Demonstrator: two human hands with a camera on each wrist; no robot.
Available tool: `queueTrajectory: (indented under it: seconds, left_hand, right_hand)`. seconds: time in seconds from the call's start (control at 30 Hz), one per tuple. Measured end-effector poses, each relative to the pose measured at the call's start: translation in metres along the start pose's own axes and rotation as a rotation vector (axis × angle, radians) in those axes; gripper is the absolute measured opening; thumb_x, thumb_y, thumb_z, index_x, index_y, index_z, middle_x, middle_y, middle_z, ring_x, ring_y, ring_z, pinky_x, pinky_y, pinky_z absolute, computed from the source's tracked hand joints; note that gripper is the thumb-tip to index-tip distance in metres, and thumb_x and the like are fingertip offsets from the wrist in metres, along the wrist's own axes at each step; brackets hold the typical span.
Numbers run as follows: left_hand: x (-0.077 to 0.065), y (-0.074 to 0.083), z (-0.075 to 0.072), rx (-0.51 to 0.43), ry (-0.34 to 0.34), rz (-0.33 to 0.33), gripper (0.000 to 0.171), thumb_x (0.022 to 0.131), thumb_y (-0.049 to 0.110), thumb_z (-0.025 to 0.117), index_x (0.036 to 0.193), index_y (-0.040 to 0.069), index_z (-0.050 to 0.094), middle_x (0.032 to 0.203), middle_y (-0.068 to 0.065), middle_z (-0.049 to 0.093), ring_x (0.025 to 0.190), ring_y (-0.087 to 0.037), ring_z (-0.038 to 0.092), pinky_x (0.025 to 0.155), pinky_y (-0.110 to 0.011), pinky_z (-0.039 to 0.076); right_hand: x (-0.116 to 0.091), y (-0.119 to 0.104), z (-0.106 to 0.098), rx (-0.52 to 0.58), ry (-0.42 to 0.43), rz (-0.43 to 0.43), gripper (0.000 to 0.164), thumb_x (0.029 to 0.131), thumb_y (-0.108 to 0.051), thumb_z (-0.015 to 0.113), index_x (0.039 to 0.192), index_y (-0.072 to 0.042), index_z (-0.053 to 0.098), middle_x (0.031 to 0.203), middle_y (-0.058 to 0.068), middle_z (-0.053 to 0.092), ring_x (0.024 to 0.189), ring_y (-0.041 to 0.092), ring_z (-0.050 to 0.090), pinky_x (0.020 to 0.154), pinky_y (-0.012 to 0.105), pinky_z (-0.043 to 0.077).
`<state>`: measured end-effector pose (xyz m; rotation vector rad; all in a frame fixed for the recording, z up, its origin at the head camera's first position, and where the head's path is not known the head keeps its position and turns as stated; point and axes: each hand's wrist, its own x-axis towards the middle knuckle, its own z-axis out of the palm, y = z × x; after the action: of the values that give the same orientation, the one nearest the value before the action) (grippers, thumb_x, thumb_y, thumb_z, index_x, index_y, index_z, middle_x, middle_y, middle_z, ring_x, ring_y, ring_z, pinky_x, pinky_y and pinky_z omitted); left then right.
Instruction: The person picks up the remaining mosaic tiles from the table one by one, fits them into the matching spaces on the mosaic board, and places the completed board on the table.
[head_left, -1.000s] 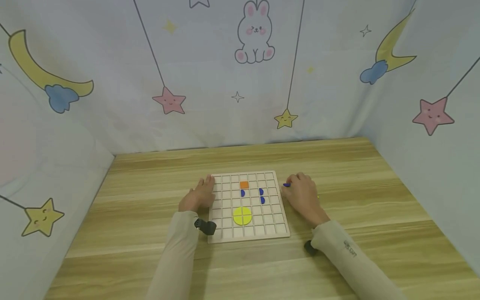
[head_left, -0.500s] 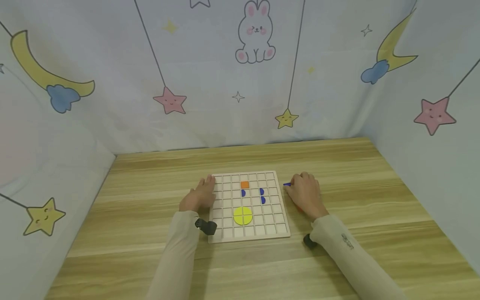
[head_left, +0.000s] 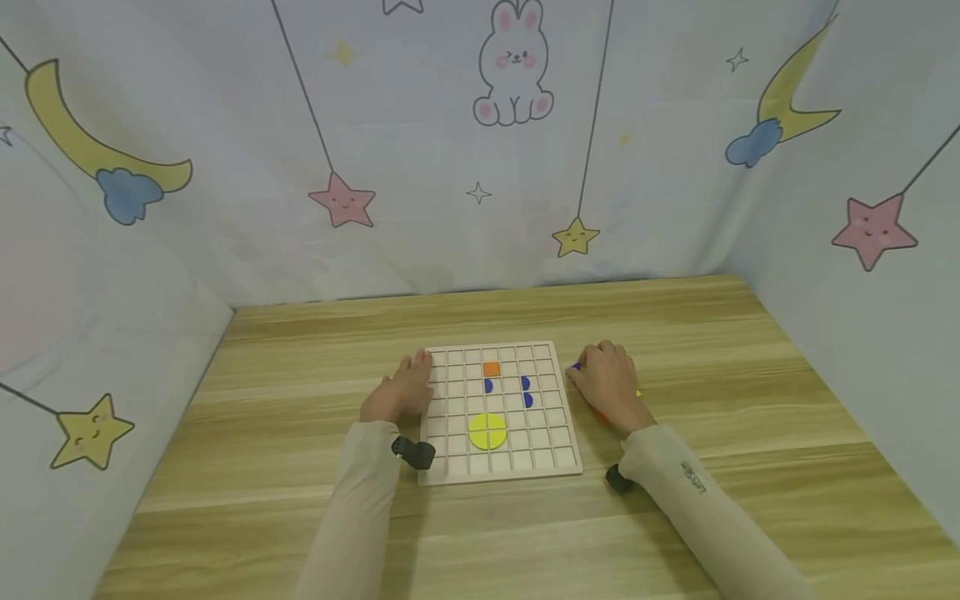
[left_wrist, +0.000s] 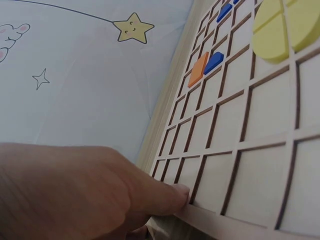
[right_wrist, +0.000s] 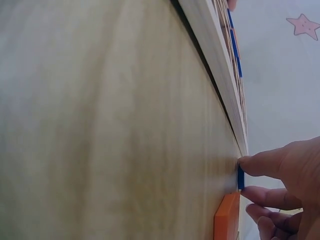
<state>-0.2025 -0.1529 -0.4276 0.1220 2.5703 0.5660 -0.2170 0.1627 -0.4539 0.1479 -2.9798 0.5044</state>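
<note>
A pale wooden grid board [head_left: 555,462] lies on the table. My left hand [head_left: 401,390] rests along its left edge with fingers fairly straight, a fingertip [left_wrist: 181,194] on the rim in the left wrist view. Beside the board's right edge, my right hand [head_left: 606,379] pinches a small blue piece [right_wrist: 241,177] between thumb and a finger, low at the tabletop. On the board sit an orange square [head_left: 491,368], several blue half-round pieces [head_left: 528,400] and a yellow disc [head_left: 477,422] made up of quarter pieces.
An orange piece [right_wrist: 227,217] lies on the table close by my right hand. The tip of a yellow piece [head_left: 638,392] shows past that hand, the rest hidden. White fabric walls [head_left: 420,150] with printed stars and a rabbit enclose the wooden table [head_left: 517,542] at the back and sides.
My right hand has shifted slightly at the blue piece, which now shows less past the fingertips. A yellow tip shows behind the hand again. My left hand stays on the board.
</note>
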Motion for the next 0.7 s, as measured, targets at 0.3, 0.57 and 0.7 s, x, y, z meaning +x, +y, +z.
queueTrajectory:
  seconds: [0.3, 0.57, 0.7]
  left_hand:
    - [-0.003, 0.001, -0.001, -0.009, -0.007, -0.002, 0.064, 0.102, 0.018, 0.033, 0.153, 0.003, -0.003, 0.161, -0.014, -0.008, 0.148, -0.034, -0.007, 0.118, -0.058, 0.0]
    - [-0.002, 0.001, 0.0, -0.009, -0.001, -0.006, 0.064, 0.102, 0.017, 0.034, 0.153, 0.003, -0.002, 0.161, -0.014, -0.007, 0.148, -0.035, -0.007, 0.117, -0.06, 0.001]
    - [-0.002, 0.002, 0.0, -0.008, -0.001, -0.011, 0.064, 0.102, 0.017, 0.034, 0.153, 0.003, -0.001, 0.161, -0.014, -0.007, 0.148, -0.034, -0.007, 0.117, -0.06, 0.001]
  right_hand:
    - [0.0, 0.001, -0.001, 0.026, 0.005, -0.048, 0.025, 0.085, -0.024, 0.069, 0.095, -0.002, 0.07, 0.105, 0.02, 0.064, 0.1, 0.037, 0.056, 0.089, 0.05, 0.044]
    - [0.0, -0.004, -0.002, 0.15, 0.016, -0.152, 0.025, 0.085, -0.025, 0.068, 0.098, -0.005, 0.07, 0.113, 0.018, 0.062, 0.11, 0.037, 0.055, 0.099, 0.056, 0.04]
    - [-0.001, -0.011, -0.002, 0.201, 0.038, -0.228, 0.023, 0.083, -0.025, 0.069, 0.097, -0.006, 0.069, 0.112, 0.016, 0.061, 0.109, 0.035, 0.055, 0.1, 0.054, 0.04]
